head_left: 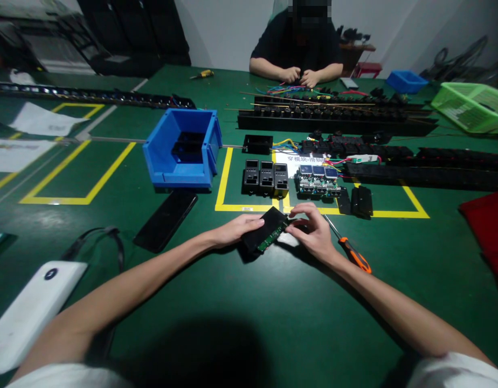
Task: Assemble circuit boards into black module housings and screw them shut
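Note:
My left hand (235,229) grips the left end of a black module (265,229) with a green circuit board showing along its lower edge. It rests tilted on the green table near the middle. My right hand (311,231) is closed with its fingertips pinched at the module's right end. An orange-handled screwdriver (352,253) lies just right of my right hand. Beyond the hands, inside a yellow-taped rectangle (225,183), stand three black modules (265,178) and several circuit boards with coloured wires (317,180).
A blue bin (184,148) stands left of the taped rectangle, a black phone (166,218) in front of it. A white device (28,312) lies at the near left. Long black power strips (333,116) cross the far table. Another person's hands (299,75) work opposite. A green basket (471,105) sits far right.

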{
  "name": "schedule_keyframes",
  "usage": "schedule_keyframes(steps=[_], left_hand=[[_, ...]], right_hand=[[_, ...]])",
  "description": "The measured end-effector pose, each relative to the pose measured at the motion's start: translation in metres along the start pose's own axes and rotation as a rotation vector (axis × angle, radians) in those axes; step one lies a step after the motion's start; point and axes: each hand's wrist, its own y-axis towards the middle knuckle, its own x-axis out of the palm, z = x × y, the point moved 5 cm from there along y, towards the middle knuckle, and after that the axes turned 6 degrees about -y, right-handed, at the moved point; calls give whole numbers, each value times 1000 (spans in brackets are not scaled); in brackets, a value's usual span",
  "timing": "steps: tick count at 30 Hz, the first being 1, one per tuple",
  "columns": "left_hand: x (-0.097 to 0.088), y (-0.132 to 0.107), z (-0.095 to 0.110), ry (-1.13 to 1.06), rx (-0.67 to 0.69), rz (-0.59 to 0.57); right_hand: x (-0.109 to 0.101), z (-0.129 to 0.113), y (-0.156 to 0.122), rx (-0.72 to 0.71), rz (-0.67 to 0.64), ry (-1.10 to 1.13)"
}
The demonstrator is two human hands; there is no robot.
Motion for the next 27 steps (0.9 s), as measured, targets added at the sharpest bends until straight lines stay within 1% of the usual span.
schedule_keyframes(steps=[2, 4, 5, 7, 10, 13, 16, 20, 23, 27], left_hand=[[-4, 0, -2, 29, -13, 26], [-6, 1, -2, 72, -6, 48], [-7, 1, -2, 85, 6, 60], [-8, 3, 0, 59, 50, 94], [-9, 3, 5, -42, 132, 150], [-8, 2, 9, -22, 192, 201], [-7, 2, 10, -39, 211, 233], [-7, 3, 6, -109, 200, 261], [-9, 2, 3, -103, 214, 295], [-11, 2, 1, -77, 233, 311]], right_hand=[[6, 1, 0, 46, -119, 99], [12, 2, 0, 60, -242, 134], [14, 3, -1, 67, -270, 134], [12, 7, 0, 94, -241, 124], [5, 14, 3, 143, -98, 101], [0, 19, 5, 166, -9, 47], [0, 20, 6, 183, -11, 37], [4, 20, 6, 223, -38, 129], [4, 20, 6, 230, -37, 142], [5, 20, 6, 225, -42, 149]])
